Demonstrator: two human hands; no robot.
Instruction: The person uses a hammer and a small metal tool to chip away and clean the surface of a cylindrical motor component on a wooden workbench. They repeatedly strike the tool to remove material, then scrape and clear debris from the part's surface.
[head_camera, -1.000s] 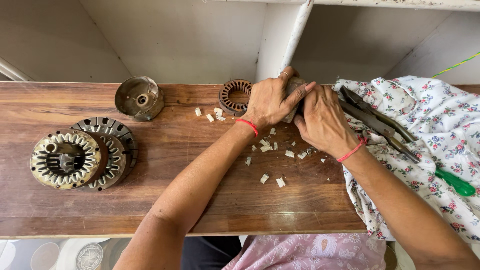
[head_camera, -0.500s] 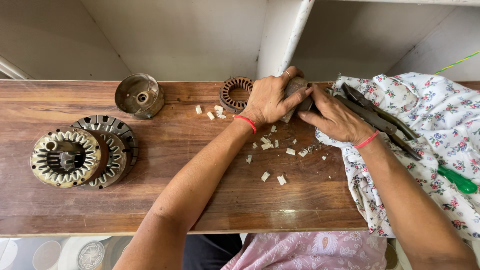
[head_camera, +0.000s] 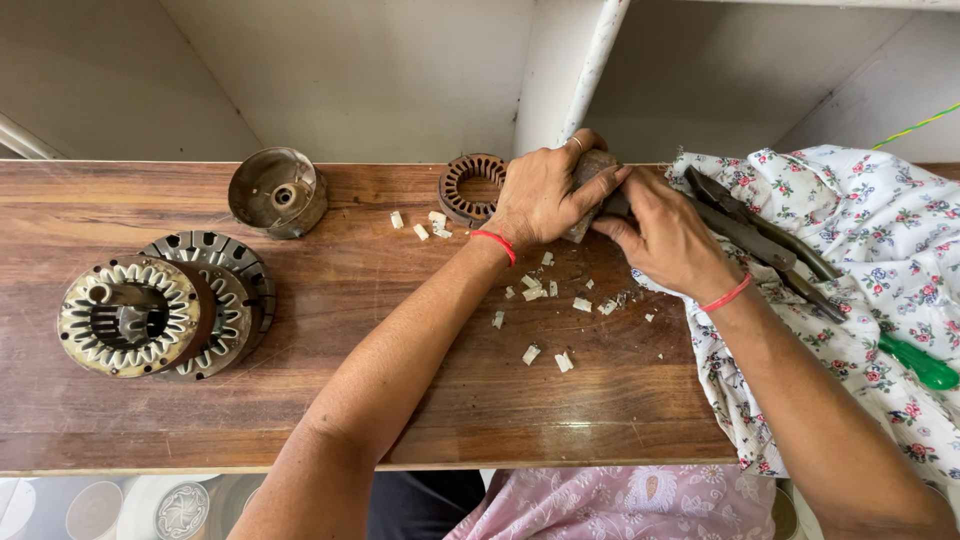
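Here, both the left hand (head_camera: 545, 195) and right hand (head_camera: 665, 240) clamp a dull, brownish metal block (head_camera: 590, 185), at one o'clock from the scattered white chips (head_camera: 545, 300).

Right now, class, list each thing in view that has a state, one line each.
Left hand: gripping a dark part.
Right hand: pressed to the same part.
Metal cup: open side up.
Stators: stacked, overlapping.
Small ring: lying flat.
Pliers: resting on cloth.
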